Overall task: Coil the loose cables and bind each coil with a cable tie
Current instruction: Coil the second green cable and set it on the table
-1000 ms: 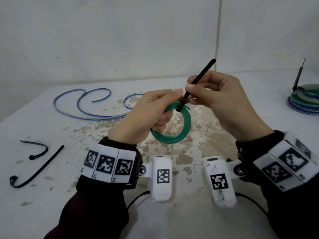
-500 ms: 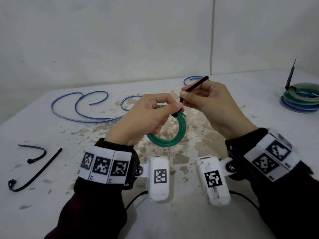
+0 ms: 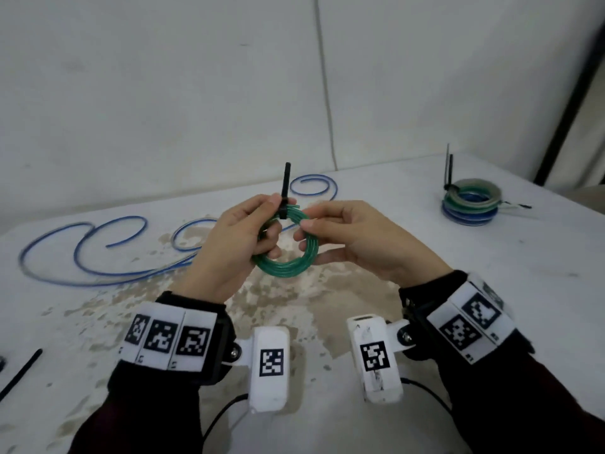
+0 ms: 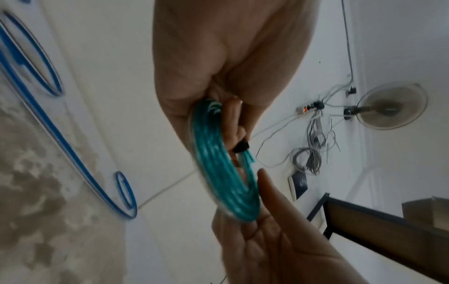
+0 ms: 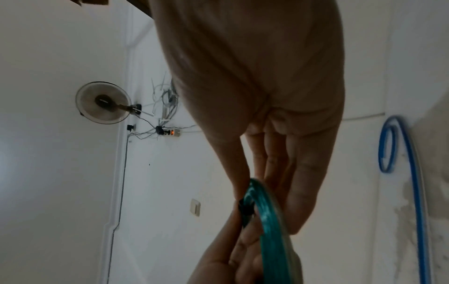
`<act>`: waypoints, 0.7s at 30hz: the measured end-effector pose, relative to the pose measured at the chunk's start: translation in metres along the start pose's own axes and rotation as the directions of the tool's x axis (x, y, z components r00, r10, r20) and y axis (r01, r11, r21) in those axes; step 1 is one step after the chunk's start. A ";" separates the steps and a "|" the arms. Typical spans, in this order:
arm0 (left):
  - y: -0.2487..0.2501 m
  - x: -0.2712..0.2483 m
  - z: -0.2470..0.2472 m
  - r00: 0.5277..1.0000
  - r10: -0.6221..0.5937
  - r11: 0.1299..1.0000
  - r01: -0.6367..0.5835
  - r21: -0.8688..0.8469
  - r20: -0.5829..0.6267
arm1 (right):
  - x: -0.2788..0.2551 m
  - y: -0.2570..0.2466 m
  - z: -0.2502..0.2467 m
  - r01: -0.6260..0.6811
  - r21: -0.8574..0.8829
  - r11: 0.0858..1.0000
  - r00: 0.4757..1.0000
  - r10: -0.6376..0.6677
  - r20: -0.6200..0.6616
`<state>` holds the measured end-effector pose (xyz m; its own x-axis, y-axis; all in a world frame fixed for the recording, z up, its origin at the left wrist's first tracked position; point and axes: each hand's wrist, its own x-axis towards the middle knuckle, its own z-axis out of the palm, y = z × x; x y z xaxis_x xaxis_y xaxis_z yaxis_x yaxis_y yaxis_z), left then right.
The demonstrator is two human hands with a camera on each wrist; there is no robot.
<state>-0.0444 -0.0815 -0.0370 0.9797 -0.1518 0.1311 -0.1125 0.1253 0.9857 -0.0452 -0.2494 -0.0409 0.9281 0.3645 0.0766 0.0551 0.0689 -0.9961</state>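
Observation:
A green cable coil (image 3: 288, 268) hangs in the air over the white table (image 3: 491, 290), between both hands. A black cable tie (image 3: 285, 185) is wrapped round the top of the coil, its tail standing straight up. My left hand (image 3: 273, 221) grips the coil's left side, fingers through the ring and thumb beside the tie. My right hand (image 3: 306, 221) pinches the coil's right side just past the tie. The left wrist view shows the coil (image 4: 218, 165) edge-on with the tie head (image 4: 241, 147). In the right wrist view the coil (image 5: 269, 221) and the tie head (image 5: 245, 209) show.
A loose blue cable (image 3: 76, 257) curls over the table's far left. A stack of bound coils (image 3: 471, 204) sits at the far right with tie tails sticking up. A spare black tie (image 3: 19, 371) lies at the left edge. A dark frame stands beyond the right edge.
My right hand has let go of the tie's tail and dropped to the coil's right side. The tail has swung from slanting right to upright. The coil sits a little higher.

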 end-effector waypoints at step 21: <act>-0.086 0.080 0.078 0.878 -0.466 0.787 0.469 -0.401 0.111 | -0.083 0.021 -0.252 -0.125 0.164 0.979 0.518 0.205 -0.831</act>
<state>0.0312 -0.1809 -0.1028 0.8937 -0.3009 -0.3327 0.4375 0.4207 0.7947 -0.0280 -0.5122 -0.0795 0.7978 -0.5684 -0.2012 -0.1227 0.1736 -0.9771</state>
